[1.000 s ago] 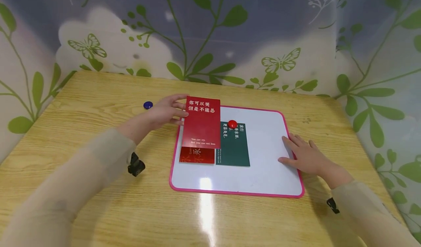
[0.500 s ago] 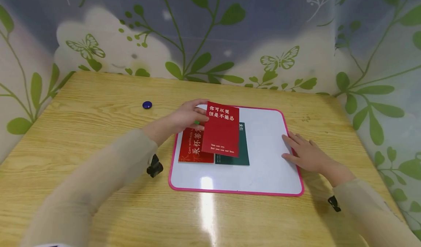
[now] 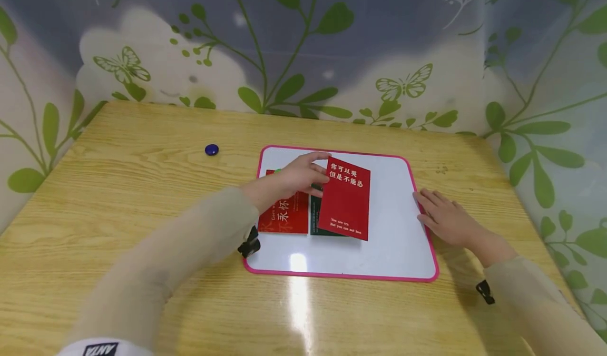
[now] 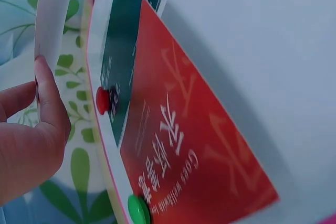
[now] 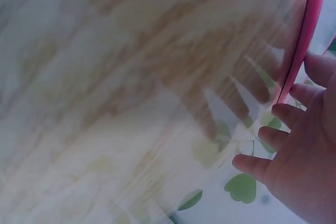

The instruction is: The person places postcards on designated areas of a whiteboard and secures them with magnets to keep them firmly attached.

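My left hand (image 3: 301,178) pinches a red card (image 3: 345,203) with white lettering by its left edge. The card is tilted over the whiteboard (image 3: 395,256) and overlaps a dark green card (image 3: 315,218). In the left wrist view, thumb and fingers grip the card's edge, its pale back (image 4: 54,19) showing. An orange-red card (image 4: 194,150) lies on the board beside the green one, with a green magnet (image 4: 138,209) at its edge. A red magnet (image 4: 103,100) sits on the green card. My right hand (image 3: 448,221) rests at the board's right pink rim, fingers extended.
A dark blue magnet (image 3: 211,149) lies on the wooden table (image 3: 142,171) left of the board. Behind the table hangs a leaf-patterned backdrop (image 3: 289,45). Black straps (image 3: 249,243) show at both wrists.
My left hand has carried the red card rightward, from above the orange-red card to over the green one. My right hand has shifted slightly right along the board's rim.
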Available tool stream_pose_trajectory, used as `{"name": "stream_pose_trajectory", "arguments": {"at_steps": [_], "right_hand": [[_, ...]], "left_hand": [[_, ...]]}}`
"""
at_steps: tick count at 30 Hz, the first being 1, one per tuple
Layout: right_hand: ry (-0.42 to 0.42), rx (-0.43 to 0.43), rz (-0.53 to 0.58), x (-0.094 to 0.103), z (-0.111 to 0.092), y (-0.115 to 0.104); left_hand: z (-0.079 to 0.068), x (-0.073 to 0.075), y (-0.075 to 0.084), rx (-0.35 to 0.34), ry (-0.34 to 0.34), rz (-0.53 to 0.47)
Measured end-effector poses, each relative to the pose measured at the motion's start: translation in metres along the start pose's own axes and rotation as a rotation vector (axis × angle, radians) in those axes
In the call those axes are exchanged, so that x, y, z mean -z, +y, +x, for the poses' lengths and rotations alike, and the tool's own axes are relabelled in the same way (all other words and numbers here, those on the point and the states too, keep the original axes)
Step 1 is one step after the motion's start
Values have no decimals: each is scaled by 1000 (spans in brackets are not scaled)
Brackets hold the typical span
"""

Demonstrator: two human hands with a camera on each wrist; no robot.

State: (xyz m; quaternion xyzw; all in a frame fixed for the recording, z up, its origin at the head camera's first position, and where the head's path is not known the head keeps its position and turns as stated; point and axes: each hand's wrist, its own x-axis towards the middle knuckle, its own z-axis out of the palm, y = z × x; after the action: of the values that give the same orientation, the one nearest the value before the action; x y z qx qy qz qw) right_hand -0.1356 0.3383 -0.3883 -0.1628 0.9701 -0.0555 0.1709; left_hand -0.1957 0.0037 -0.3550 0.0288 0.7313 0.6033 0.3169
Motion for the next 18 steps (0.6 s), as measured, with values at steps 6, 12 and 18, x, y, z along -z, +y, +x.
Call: {"name": "stream_pose_trajectory", "arguments": {"at_steps": [6,12,18], "right_hand": [[-18,-14,40,0,0,2],[-29,-31,44,2,1,2],[-27,-34,57,2,0,0]], "left_hand": [[12,-24,2,-1,-18,0],[20,-43,4,8,-30,-14],[26,-57,3,37,-34,-28]]}}
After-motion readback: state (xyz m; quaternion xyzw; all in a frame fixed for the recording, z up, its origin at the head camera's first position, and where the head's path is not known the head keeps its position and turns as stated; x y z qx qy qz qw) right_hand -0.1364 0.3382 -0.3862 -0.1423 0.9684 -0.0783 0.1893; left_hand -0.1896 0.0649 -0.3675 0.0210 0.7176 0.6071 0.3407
